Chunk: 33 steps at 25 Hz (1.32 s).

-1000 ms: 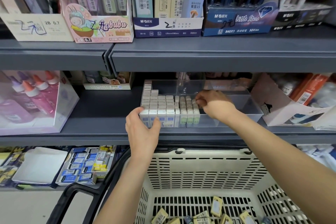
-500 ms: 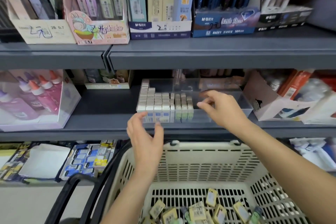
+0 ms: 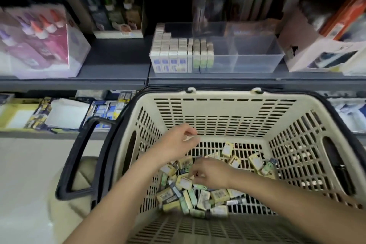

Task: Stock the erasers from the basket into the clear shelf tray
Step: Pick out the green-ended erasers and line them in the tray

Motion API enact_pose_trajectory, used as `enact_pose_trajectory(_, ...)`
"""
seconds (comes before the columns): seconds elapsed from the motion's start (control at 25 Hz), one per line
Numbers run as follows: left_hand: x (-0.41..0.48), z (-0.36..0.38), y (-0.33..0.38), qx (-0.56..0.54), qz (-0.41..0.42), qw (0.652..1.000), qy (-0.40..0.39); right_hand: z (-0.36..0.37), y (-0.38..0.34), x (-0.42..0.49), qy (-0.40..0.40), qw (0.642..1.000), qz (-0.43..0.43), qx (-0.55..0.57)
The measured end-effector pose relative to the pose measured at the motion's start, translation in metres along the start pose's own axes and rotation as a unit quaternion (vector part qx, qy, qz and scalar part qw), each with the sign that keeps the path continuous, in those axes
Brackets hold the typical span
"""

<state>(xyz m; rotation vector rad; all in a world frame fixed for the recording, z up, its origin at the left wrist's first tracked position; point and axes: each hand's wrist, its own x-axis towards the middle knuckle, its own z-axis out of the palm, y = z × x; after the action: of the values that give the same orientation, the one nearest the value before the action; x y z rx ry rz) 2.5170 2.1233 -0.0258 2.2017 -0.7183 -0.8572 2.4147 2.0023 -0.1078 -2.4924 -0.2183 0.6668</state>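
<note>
The beige slotted basket sits below the shelf with a heap of small wrapped erasers on its floor. Both my hands are inside it. My right hand is down on the heap with its fingertips curled among the erasers; blur hides whether it grips one. My left hand hovers just above the heap, fingers loosely curled, with nothing visible in it. On the shelf above stands the clear tray. Its left part holds upright rows of erasers, and its right compartments are bare.
A pink box of glue bottles stands on the shelf left of the tray, and a white carton right of it. The basket's black handle hangs out to the left. Boxed stationery fills the lower shelf.
Both hands have left the tray and dropped into the basket. My view has tilted down from the shelves to the basket.
</note>
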Motion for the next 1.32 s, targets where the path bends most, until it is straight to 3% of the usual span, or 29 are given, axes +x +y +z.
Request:
enact_pose_trajectory(0.16,-0.042,-0.02,-0.011,-0.042,0.009,0.995,0.09,0.037,0.011,0.013,-0.02,0.991,0.009,-0.131)
enact_pose_trajectory(0.28,-0.057,-0.021,-0.016,-0.056,-0.011,0.994,0.089,0.033,0.029,0.008,-0.014,0.984,0.016,-0.177)
enact_pose_trajectory(0.4,-0.062,-0.018,-0.019,-0.032,-0.021,0.997,0.06,0.016,0.036,0.003,-0.001,0.984,0.055,-0.172)
enact_pose_trajectory(0.48,-0.063,-0.018,-0.022,-0.035,-0.021,0.997,0.062,0.009,0.026,0.004,0.031,0.991,0.071,-0.107)
enact_pose_trajectory(0.56,-0.064,-0.019,-0.023,-0.05,-0.018,0.996,0.072,0.012,0.003,0.011,0.05,0.998,0.022,-0.044)
enact_pose_trajectory(0.64,-0.065,-0.018,-0.023,-0.056,-0.016,0.995,0.077,0.026,-0.022,0.021,0.02,0.998,-0.047,-0.046)
enact_pose_trajectory(0.8,-0.064,-0.018,-0.024,-0.056,-0.011,0.995,0.078,0.06,-0.03,0.033,-0.061,0.972,-0.101,-0.204)
enact_pose_trajectory(0.92,-0.065,-0.021,-0.026,-0.072,-0.015,0.994,0.076,0.056,-0.001,0.021,0.0,0.979,-0.076,-0.187)
enact_pose_trajectory(1.12,-0.066,-0.022,-0.024,-0.074,-0.02,0.995,0.068,0.011,0.047,-0.007,0.024,0.971,0.084,-0.222)
enact_pose_trajectory(1.16,-0.066,-0.023,-0.023,-0.071,-0.02,0.995,0.067,0.012,0.042,-0.008,0.045,0.97,0.068,-0.23)
enact_pose_trajectory(1.24,-0.064,-0.022,-0.022,-0.064,-0.02,0.995,0.067,0.031,0.019,-0.004,0.084,0.968,-0.067,-0.229)
enact_pose_trajectory(1.32,-0.064,-0.02,-0.022,-0.056,-0.022,0.996,0.066,0.054,-0.008,0.009,0.004,0.951,-0.207,-0.23)
